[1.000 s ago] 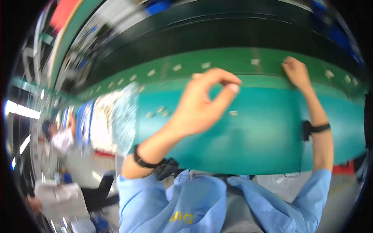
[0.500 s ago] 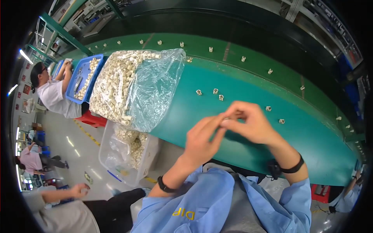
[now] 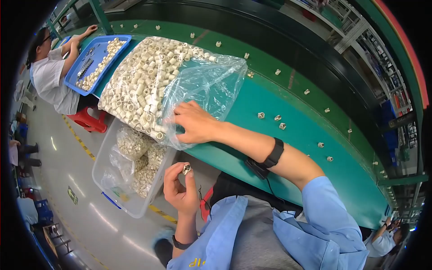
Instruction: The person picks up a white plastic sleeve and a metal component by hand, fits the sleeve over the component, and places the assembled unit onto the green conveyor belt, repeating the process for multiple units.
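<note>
A large clear plastic bag (image 3: 153,85) full of small cream ring-shaped parts lies on the green conveyor belt (image 3: 288,148). My right hand (image 3: 194,122) rests flat on the bag's near open end, fingers spread among the rings. Below the belt's edge my left hand (image 3: 179,186) is raised, pinching one small ring part (image 3: 186,169) between thumb and fingertips. Both forearms wear black wristbands.
A clear plastic bin (image 3: 128,173) holding bagged rings stands on the floor under the belt's edge. Loose rings (image 3: 275,120) are scattered along the belt. At far left a seated person (image 3: 51,72) works over a blue tray (image 3: 96,60) of parts, beside a red stool (image 3: 87,120).
My view has swung left toward the bag. My hands, together over the belt half a second ago, have parted: the right went onto the bag, the left dropped below the edge with a ring.
</note>
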Available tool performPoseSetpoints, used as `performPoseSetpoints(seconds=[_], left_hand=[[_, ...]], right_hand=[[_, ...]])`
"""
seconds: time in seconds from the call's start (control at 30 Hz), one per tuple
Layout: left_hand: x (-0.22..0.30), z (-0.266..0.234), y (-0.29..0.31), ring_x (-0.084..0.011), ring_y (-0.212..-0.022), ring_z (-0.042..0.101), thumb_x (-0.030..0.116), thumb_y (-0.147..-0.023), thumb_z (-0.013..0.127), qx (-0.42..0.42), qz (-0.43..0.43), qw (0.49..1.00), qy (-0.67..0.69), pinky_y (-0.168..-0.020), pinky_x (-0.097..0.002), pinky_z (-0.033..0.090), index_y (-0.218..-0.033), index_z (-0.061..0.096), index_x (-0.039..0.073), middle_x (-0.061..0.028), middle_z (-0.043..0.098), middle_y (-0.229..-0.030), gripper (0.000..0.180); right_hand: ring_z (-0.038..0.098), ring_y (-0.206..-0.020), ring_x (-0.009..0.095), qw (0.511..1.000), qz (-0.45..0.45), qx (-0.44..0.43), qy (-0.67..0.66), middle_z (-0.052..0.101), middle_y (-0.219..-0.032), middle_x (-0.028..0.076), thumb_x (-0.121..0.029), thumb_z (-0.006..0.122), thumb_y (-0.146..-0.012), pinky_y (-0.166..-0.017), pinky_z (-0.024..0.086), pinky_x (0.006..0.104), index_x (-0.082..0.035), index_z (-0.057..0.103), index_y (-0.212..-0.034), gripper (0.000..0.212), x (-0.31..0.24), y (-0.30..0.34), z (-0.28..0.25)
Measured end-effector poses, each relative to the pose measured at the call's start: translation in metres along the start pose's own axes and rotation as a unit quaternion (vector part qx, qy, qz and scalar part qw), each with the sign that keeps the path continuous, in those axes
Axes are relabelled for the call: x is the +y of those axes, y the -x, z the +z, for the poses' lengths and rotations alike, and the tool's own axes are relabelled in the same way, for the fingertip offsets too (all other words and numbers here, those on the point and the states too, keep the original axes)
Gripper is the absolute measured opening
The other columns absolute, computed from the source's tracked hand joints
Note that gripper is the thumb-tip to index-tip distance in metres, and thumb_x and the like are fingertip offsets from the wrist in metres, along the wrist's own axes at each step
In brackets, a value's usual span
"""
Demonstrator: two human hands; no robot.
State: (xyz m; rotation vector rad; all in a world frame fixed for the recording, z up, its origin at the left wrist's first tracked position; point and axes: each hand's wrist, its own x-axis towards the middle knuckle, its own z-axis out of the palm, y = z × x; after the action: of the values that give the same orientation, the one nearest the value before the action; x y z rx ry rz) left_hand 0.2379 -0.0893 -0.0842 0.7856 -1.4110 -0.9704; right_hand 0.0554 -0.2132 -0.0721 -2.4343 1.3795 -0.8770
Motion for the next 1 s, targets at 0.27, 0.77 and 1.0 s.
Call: performPoseSetpoints(seconds=[0.27, 0.77, 1.0], left_hand=[[0.004, 0.003, 0.001, -0.0201, -0.104, 0.062, -0.010, -0.094, 0.058, 0.005, -0.007, 1.000, 0.004, -0.091, -0.0324, 0.052, -0.120, 0.060, -0.005, -0.0156, 0.061, -0.118, 0.026], [0.055, 0.137, -0.011, -0.0293, -0.098, 0.067, -0.014, -0.084, 0.069, -0.180, 0.157, 0.971, -0.020, -0.084, -0.0368, 0.055, -0.116, 0.065, -0.005, -0.0200, 0.066, -0.111, 0.033], [0.082, 0.218, 0.016, -0.0303, -0.089, 0.069, -0.014, -0.080, 0.074, -0.329, 0.245, 0.911, 0.049, -0.074, -0.0362, 0.057, -0.112, 0.068, -0.006, -0.0204, 0.071, -0.103, 0.034]], right_hand=[[0.060, -0.103, 0.030, 1.000, 0.014, -0.017, -0.008, 0.065, -0.098, 0.011, -0.026, 0.068, -0.086, -0.102, 0.037, 0.0430, -0.010, 0.071, -0.117, 0.034, 0.004, -0.005, 0.004], [0.066, -0.099, 0.015, 0.847, 0.154, 0.169, -0.479, 0.070, -0.106, 0.008, -0.002, 0.073, -0.090, -0.088, 0.052, 0.0306, -0.002, 0.069, -0.119, 0.029, -0.061, 0.211, -0.184], [0.070, -0.092, 0.023, 0.939, 0.110, 0.298, -0.133, 0.072, -0.104, 0.011, 0.001, 0.078, -0.084, -0.077, 0.057, 0.0338, -0.001, 0.074, -0.107, 0.024, -0.098, 0.318, -0.229]])
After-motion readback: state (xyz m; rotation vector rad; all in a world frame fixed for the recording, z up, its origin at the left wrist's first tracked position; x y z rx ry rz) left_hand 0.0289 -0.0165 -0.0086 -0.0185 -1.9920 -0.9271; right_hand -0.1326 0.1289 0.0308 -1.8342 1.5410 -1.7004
